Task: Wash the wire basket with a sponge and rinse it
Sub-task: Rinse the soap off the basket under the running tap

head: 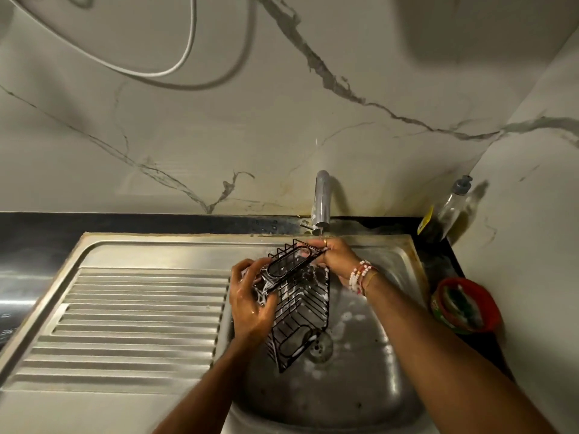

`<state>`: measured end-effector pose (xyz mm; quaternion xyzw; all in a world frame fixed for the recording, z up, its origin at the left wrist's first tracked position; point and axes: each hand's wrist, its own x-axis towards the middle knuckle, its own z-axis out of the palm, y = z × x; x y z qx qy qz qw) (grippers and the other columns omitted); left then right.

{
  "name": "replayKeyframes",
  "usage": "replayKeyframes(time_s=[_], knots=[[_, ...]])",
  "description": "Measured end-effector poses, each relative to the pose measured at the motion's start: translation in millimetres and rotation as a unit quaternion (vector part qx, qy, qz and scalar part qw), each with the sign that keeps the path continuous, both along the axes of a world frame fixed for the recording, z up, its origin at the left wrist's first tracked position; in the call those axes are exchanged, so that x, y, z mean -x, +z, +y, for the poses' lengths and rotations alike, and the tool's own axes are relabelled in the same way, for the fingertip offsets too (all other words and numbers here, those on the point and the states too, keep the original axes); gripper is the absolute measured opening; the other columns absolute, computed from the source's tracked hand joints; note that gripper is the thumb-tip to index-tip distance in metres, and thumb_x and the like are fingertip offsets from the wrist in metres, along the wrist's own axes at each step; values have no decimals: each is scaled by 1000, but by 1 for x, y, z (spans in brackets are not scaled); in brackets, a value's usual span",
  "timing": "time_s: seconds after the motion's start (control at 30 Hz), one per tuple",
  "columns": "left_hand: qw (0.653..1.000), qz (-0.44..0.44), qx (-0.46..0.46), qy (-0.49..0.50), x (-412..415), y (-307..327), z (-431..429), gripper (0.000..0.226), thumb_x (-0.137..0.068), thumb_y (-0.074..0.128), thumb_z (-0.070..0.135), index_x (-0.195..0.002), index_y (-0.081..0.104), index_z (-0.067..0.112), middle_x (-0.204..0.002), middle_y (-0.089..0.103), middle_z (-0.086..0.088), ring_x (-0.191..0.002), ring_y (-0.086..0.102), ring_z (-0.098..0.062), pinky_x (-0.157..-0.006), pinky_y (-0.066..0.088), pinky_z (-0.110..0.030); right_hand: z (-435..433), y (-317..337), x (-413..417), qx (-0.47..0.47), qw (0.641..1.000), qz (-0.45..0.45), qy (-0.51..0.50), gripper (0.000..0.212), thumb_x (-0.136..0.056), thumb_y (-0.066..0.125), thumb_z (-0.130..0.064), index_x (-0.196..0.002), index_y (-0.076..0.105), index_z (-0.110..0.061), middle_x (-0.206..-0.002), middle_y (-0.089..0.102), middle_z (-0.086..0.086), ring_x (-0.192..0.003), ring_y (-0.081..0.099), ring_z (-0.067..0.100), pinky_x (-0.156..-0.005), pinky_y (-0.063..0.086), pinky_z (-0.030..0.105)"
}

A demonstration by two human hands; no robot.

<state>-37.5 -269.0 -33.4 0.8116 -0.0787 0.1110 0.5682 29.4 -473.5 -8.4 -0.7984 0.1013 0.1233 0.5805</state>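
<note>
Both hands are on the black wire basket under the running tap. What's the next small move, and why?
Probably tilt the black wire basket so its near end swings under the chrome tap. The thin stream lands only at the far end by the right hand; the left hand grips the side, and suds seem to cling lower down.

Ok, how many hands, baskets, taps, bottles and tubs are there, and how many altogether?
hands: 2 (left hand, right hand)
wire basket: 1
tap: 1
soap bottle: 1
red tub: 1
total: 6
</note>
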Motion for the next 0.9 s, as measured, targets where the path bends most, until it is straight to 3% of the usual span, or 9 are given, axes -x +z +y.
replayKeyframes(time_s=[0.07, 0.13, 0.23, 0.37, 0.53, 0.6, 0.73, 0.83, 0.9], knots=[[999, 29, 0, -31, 2, 3, 4, 64, -75, 62, 32, -137, 49, 35, -138, 32, 8, -129, 36, 6, -106, 43, -29, 8, 3, 2, -87, 995, 15, -37, 40, -84, 55, 10, -102, 73, -21, -108, 71, -2, -104, 65, 13, -92, 52, 31], [993, 75, -11, -93, -1, 7, 13, 80, -77, 59, 60, -148, 33, 35, -150, 25, 10, -134, 34, 3, -108, 34, -23, 11, 4, -1, -81, 996, 6, -33, 40, -88, 49, 7, -102, 74, -21, -109, 71, -3, -106, 63, 14, -91, 52, 29], [972, 170, -12, -160, -17, 19, 29, 102, -67, 57, 86, -154, 24, 44, -161, 29, 4, -140, 35, -11, -114, 35, -42, 13, 13, -3, -25, 1000, 0, -13, 50, -86, 31, 8, -104, 73, -12, -109, 71, 2, -109, 61, 15, -91, 48, 26], [928, 302, -109, -189, -51, 48, 10, 107, -71, 75, 67, -157, 21, 32, -153, 45, -7, -126, 51, -20, -108, 43, -41, 25, 30, -6, 76, 995, -36, 46, 44, -86, 32, 10, -97, 72, -4, -100, 69, 2, -92, 61, 10, -76, 45, 20], [948, 194, -230, -107, -51, 51, -18, 71, -80, 71, 54, -143, 44, 38, -112, 68, 7, -82, 62, -3, -71, 48, -21, 29, 37, 6, 137, 985, -103, 34, 41, -81, 40, 14, -100, 67, -10, -100, 66, 0, -94, 60, 12, -86, 52, 31], [947, 186, -243, -98, -53, 52, -24, 69, -73, 70, 66, -135, 52, 40, -101, 68, 12, -78, 63, -1, -70, 51, -21, 22, 34, 14, 248, 958, -135, 46, 43, -82, 46, 8, -113, 62, -17, -111, 64, 0, -104, 60, 17, -91, 51, 35], [924, 212, -290, -128, -66, 52, -40, 64, -73, 70, 69, -127, 61, 36, -85, 71, 10, -71, 65, -1, -61, 49, -17, 20, 33, 32, 550, 803, -167, 158, 38, -88, 54, -8, -127, 51, -9, -131, 52, 12, -118, 51, 29, -99, 44, 39], [920, 216, -302, -129, -74, 53, -49, 59, -79, 72, 60, -129, 60, 30, -87, 69, 9, -74, 65, -5, -60, 44, -16, 20, 25, 38, 580, 770, -201, 174, 55, -91, 49, -6, -143, 31, -2, -145, 39, 19, -133, 36, 33, -113, 28, 41], [920, 206, -308, -130, -78, 54, -48, 66, -78, 74, 60, -134, 57, 32, -96, 70, 7, -74, 61, -4, -61, 42, -15, 12, 21, 35, 541, 773, -268, 194, 54, -90, 38, -4, -144, 35, -6, -147, 39, 15, -136, 36, 31, -114, 21, 39]])
